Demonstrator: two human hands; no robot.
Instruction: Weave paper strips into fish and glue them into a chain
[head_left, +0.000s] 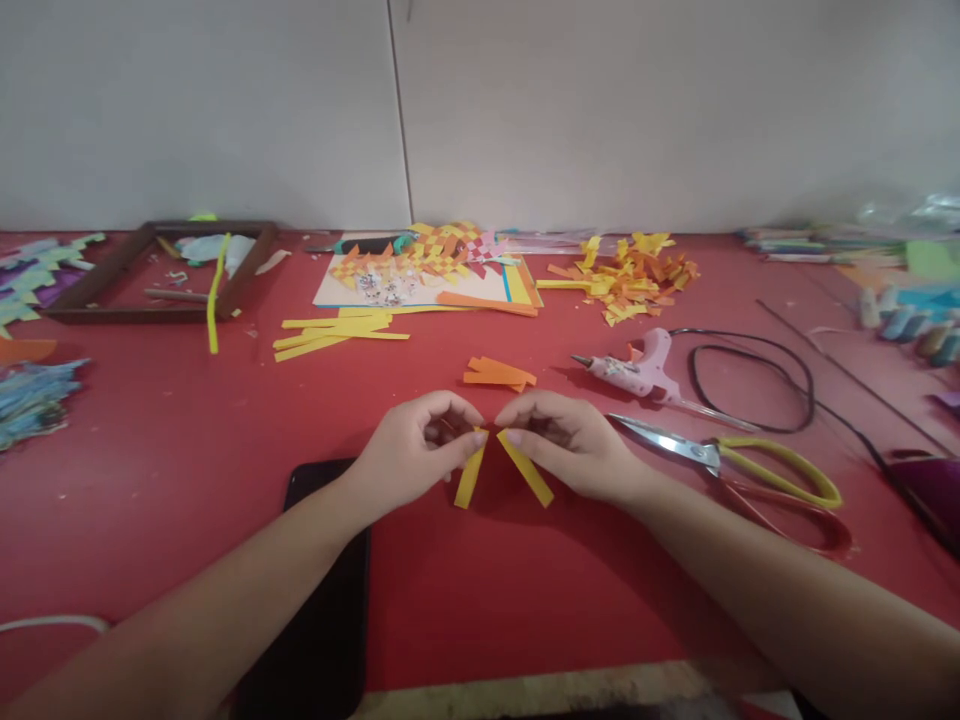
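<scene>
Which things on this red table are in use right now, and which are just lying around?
In use: left hand pinching left yellow strip; right hand pinching right yellow strip.
Lying about: orange strips, glue gun, scissors, wooden frame, black phone.

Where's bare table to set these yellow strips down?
Widest bare red table lies left of the left hand, between wooden frame and black phone. A second patch sits between the forearms, below the yellow strips. Right of the right hand is crowded: scissors, glue gun, cord. Paper scraps fill the back edge.
</scene>
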